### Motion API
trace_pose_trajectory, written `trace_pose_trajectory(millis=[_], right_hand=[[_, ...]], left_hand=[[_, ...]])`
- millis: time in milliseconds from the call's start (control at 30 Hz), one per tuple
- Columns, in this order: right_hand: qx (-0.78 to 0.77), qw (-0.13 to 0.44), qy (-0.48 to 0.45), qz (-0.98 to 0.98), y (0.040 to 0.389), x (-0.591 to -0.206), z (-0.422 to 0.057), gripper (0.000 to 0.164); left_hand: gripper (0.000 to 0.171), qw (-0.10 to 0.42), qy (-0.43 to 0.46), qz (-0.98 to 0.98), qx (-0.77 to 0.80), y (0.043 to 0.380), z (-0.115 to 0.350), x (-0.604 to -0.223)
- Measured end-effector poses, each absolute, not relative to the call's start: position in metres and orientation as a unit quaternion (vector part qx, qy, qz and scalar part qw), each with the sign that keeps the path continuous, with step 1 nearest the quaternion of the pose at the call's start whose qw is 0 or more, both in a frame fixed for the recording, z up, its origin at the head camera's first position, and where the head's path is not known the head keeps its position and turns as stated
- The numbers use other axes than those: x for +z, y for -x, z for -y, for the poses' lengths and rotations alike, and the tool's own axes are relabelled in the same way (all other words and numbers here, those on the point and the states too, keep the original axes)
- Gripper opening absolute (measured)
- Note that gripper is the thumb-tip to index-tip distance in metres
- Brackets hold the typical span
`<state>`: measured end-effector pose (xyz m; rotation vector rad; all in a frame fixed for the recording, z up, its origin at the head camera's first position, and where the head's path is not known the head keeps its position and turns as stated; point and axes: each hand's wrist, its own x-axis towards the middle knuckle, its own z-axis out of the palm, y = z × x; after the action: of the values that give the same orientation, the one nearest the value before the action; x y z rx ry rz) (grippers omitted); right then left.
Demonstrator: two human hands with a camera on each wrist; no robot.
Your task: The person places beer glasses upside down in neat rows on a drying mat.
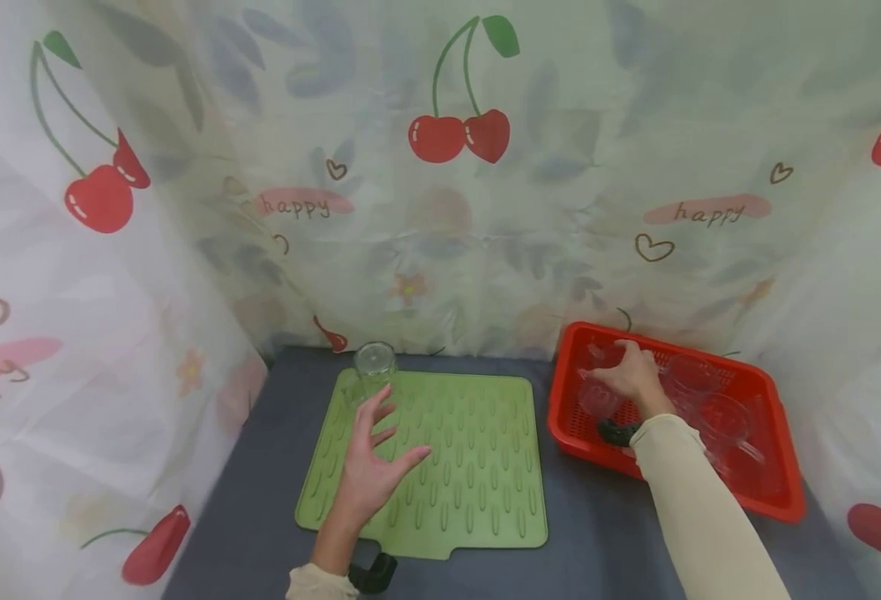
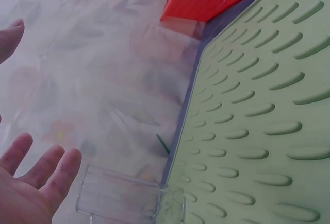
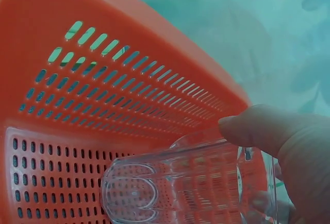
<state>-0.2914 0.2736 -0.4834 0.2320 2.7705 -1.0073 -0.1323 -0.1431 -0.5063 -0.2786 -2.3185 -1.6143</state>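
Clear cup: see-through, walls faceted, looped outlines at the rounded far end. Location?

"Inside the red basket, over its slotted floor. Right hand: grip pinches one end of the cup, thumb on the outside, fingertips visible through the wall."

"Left?"

"Left hand: grip holds nothing, fingers spread above the green mat. Second cup, also clear, stands at the mat's far left corner."

"Legible writing?"

"'happy', more than once on the backdrop sheet, dark script on pink patches."
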Motion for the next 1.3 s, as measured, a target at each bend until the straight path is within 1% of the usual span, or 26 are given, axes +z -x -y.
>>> trace_pose_trajectory(millis=[167, 367, 433, 633, 767, 933, 1300], right_hand=[[-0.336, 0.078, -0.069, -0.936, 0.29, -0.477, -0.273, 0.091], [-0.332, 0.06, -0.065, -0.939, 0.286, -0.468, -0.272, 0.091], [-0.336, 0.047, -0.064, -0.939, 0.283, -0.464, -0.272, 0.091], [-0.347, -0.005, -0.043, -0.937, 0.273, -0.446, -0.271, 0.083], [-0.348, -0.02, -0.036, -0.937, 0.265, -0.435, -0.271, 0.08], [-0.353, -0.025, -0.036, -0.935, 0.254, -0.425, -0.272, 0.086], [-0.359, -0.059, -0.024, -0.931, 0.235, -0.411, -0.266, 0.088]], left_hand=[[0.094, 0.153, 0.099, 0.8, -0.571, 0.131, 0.146, -0.504], [0.093, 0.15, 0.1, 0.797, -0.577, 0.128, 0.148, -0.504], [0.093, 0.15, 0.101, 0.795, -0.579, 0.128, 0.148, -0.505], [0.093, 0.143, 0.101, 0.793, -0.583, 0.128, 0.147, -0.503], [0.093, 0.137, 0.101, 0.794, -0.583, 0.126, 0.147, -0.503], [0.094, 0.14, 0.103, 0.794, -0.582, 0.127, 0.145, -0.503], [0.094, 0.138, 0.103, 0.796, -0.58, 0.13, 0.139, -0.5]])
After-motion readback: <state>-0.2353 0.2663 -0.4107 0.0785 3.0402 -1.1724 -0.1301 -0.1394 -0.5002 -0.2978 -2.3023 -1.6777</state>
